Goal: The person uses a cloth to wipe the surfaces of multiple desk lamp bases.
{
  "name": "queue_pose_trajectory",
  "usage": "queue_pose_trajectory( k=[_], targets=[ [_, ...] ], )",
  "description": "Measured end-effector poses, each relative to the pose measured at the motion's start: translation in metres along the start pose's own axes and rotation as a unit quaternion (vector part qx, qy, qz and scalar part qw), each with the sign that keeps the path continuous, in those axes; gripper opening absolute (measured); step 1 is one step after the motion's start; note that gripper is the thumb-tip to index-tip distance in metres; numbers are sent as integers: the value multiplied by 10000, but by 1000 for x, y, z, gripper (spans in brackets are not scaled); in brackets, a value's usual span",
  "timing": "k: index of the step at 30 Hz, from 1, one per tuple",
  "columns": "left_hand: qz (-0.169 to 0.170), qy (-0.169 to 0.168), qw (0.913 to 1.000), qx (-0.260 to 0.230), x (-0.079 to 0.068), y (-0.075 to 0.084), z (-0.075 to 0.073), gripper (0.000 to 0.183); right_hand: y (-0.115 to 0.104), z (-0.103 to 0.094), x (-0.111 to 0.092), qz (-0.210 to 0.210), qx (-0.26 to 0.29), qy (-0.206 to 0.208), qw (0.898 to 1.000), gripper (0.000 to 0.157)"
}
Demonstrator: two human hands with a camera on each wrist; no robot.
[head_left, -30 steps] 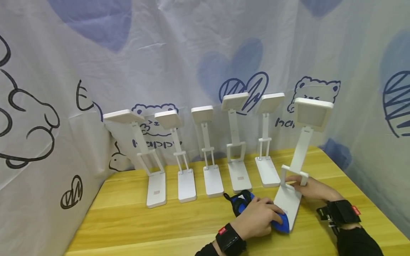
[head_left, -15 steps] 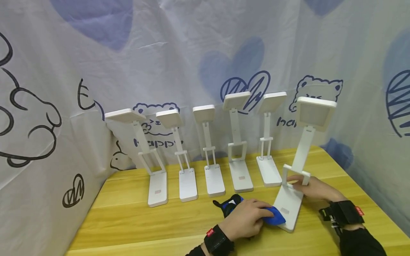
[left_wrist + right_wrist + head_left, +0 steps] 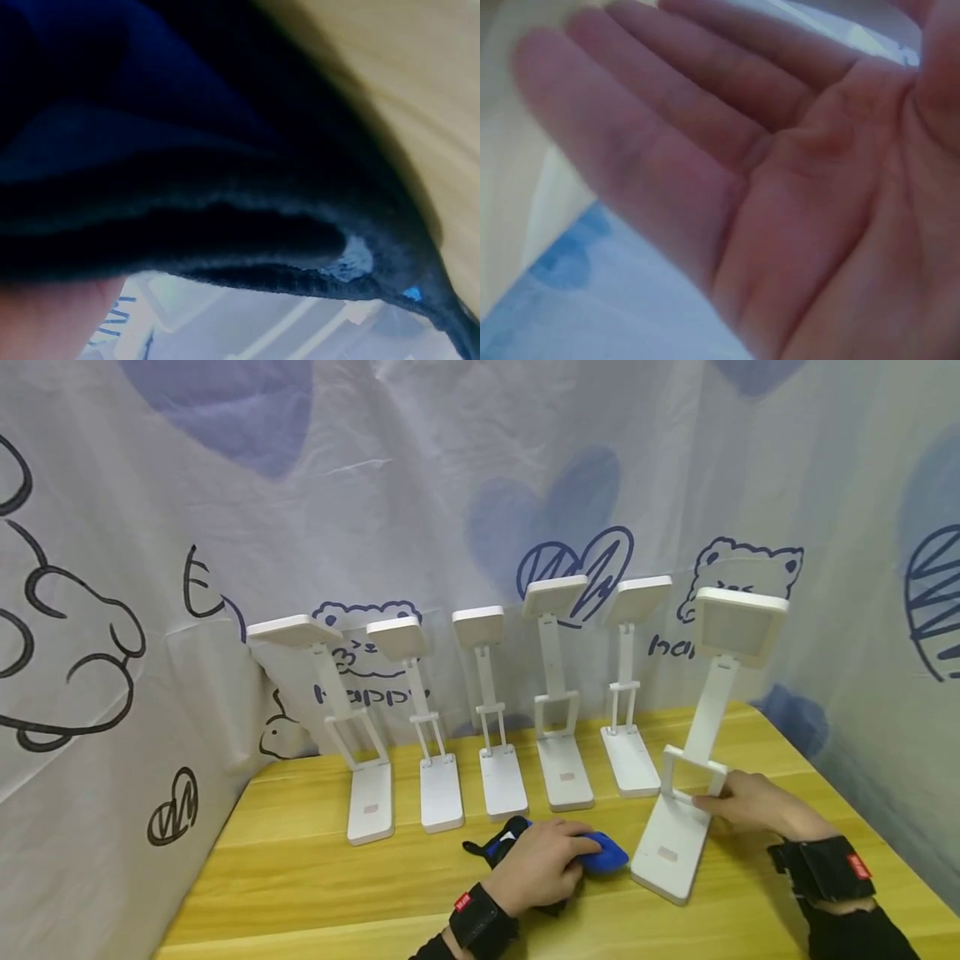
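Observation:
My left hand (image 3: pixel 542 864) grips a blue cloth (image 3: pixel 603 853) with black edging and a black loop, low over the wooden table. In the left wrist view the dark blue cloth (image 3: pixel 112 135) fills much of the picture, with one finger (image 3: pixel 52 315) at its edge. Left of a white folding desk lamp (image 3: pixel 712 710), the cloth is apart from its base. My right hand (image 3: pixel 757 806) is at the lamp's right side, by the lower hinge; whether it touches there is hard to tell. Its fingers look straight in the right wrist view.
Several more white desk lamps, such as the leftmost lamp (image 3: pixel 371 802) and the nearest neighbour lamp (image 3: pixel 630 760), stand in a row along the back of the wooden table (image 3: pixel 300 893). A printed curtain (image 3: pixel 420 510) hangs behind and at both sides.
My left hand has drawn the blue cloth leftward off the right lamp's base. The right hand has shifted back slightly at the lamp's hinge, its fingers no longer through the frame.

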State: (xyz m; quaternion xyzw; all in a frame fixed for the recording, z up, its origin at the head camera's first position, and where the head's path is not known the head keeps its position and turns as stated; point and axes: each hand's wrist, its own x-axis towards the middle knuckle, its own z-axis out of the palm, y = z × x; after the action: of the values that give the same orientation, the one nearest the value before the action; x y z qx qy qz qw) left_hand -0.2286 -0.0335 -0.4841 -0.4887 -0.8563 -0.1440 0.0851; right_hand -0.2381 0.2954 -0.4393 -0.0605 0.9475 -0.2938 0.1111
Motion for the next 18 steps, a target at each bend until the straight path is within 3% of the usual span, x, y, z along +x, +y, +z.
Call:
queue_pose_trajectory(
  k=[5, 8, 11, 15, 18],
  targets=[
    [-149, -23, 9999, -1, -8, -10, -3, 32, -13, -11, -12, 280, 377, -659, 9967, 51],
    [-213, -73, 9997, -3, -11, -13, -5, 32, -19, -9, -17, 22, 855, -1189, 9892, 54],
    [-202, -81, 9998, -5, -12, -13, -6, 32, -24, -2, -15, -413, 892, -1532, 9833, 43],
    [-137, -112, 9998, -33, -12, -13, -5, 32, -33, 10, -11, -900, 208, -1332, 9868, 22],
    [-120, -139, 9998, -56, -10, -14, -5, 33, -42, 16, -10, -1214, -194, -1032, 9870, 25]
  ],
)
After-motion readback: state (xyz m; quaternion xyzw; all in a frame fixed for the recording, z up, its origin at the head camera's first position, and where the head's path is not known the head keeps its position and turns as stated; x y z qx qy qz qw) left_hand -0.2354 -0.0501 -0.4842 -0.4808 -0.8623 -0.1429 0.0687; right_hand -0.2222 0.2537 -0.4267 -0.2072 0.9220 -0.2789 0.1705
